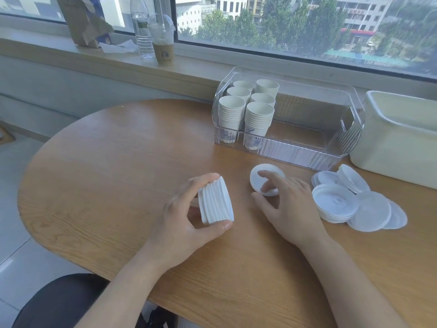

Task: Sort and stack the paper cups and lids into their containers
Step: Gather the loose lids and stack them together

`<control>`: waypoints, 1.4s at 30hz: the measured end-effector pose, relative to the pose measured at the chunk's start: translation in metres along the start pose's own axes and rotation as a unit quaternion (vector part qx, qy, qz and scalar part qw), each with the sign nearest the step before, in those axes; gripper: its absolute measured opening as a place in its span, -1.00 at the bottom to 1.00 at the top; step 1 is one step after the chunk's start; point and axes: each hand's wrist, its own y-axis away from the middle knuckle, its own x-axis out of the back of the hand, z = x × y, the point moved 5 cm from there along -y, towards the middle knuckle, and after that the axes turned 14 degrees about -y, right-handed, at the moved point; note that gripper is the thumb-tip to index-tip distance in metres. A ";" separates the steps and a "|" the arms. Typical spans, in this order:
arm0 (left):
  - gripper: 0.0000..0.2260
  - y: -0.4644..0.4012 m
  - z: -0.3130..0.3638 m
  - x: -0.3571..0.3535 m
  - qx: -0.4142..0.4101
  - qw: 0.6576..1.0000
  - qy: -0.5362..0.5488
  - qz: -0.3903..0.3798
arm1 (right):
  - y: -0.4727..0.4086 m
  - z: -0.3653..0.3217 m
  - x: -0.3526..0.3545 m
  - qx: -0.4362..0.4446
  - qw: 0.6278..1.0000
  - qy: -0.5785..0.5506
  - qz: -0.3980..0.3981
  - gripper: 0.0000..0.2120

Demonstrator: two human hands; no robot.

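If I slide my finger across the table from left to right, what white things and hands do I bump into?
Left hand → stack of lids it grips → single lid under the right hand's fingers → right hand → loose pile of lids.

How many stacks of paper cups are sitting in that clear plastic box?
6, in two rows of three at the left end of the clear plastic box: white paper cup stacks at front, middle, back. None seem hidden.

Matt wood-grain table [118,166], glossy clear ribbed plastic bin [295,150], matt white lids [335,204].
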 end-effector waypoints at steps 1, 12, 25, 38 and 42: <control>-0.28 0.000 0.001 0.000 -0.001 1.000 -0.002 0.000 | 0.000 -0.002 -0.001 0.009 1.000 -0.014 -0.006 -0.63; -0.29 -0.001 0.003 0.001 -0.005 1.000 -0.002 0.006 | 0.004 -0.006 0.000 -0.018 0.999 -0.018 -0.039 -0.24; -0.28 0.001 0.003 0.001 -0.005 1.000 -0.005 0.004 | 0.005 -0.022 0.014 0.008 0.996 -0.057 0.065 -0.35; -0.27 0.002 0.010 0.005 -0.036 0.999 0.007 0.006 | 0.019 -0.052 -0.007 0.109 0.955 -0.270 -0.055 -0.41; -0.26 0.003 0.011 0.005 -0.050 0.999 -0.007 0.003 | 0.020 -0.049 -0.009 0.098 0.951 -0.279 -0.087 -0.31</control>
